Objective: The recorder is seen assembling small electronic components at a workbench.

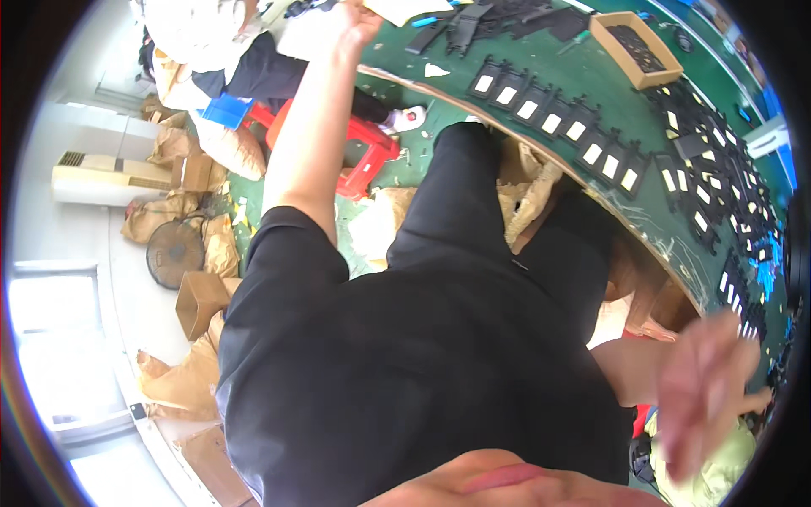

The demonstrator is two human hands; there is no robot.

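Head view looks down the person's own black shirt and trousers to a green tabletop [473, 63] that curves across the upper right. The left hand [359, 21] is stretched far out to the table's near edge at the top of the picture, where a white sheet [317, 34] lies. It looks curled at the sheet's edge, but it is small and partly cut by the rim, so I cannot tell whether it grips the sheet or only rests there.

The right hand [705, 393] is lifted close to the camera at the lower right, blurred, its fingers spread and loosely open, with nothing in it; it touches nothing on the tabletop.

Black frames with pale centres [553, 118] lie side by side in a row along the table's edge, and more of them crowd the far right [705, 182]; the neat rows probably keep each within easy reach and easy to count. A shallow cardboard box [635, 49] near the top holds dark parts, likely kept together as stock.

Below the table, on the floor, sit a red stool [367, 156], brown paper bags [169, 211] and a small carton [198, 300].
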